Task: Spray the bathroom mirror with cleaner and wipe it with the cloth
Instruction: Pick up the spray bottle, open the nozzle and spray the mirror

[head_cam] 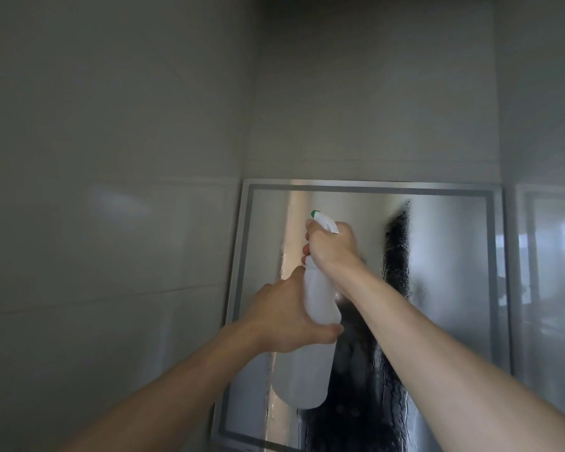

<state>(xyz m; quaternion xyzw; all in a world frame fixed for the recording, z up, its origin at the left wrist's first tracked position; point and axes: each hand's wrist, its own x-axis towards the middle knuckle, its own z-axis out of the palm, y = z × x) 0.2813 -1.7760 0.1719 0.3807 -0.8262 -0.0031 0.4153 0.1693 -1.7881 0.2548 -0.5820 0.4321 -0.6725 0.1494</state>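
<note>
A mirror [454, 256] hangs on the back wall [372, 125], its left edge near the corner with the left side wall [111, 223]. Before the mirror's left half is a spray bottle [320, 298], nozzle end up. The right hand [331, 244] grips its top, and the left hand [281, 318] holds its body below.

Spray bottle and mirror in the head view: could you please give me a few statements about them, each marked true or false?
1. The right hand grips the trigger head of the spray bottle. True.
2. The left hand holds a cloth. False: it grips the bottle's body, and no cloth is in view.
3. The mirror is dry. False: droplets and runs show on the glass.
4. The nozzle tip is green. True.
</note>
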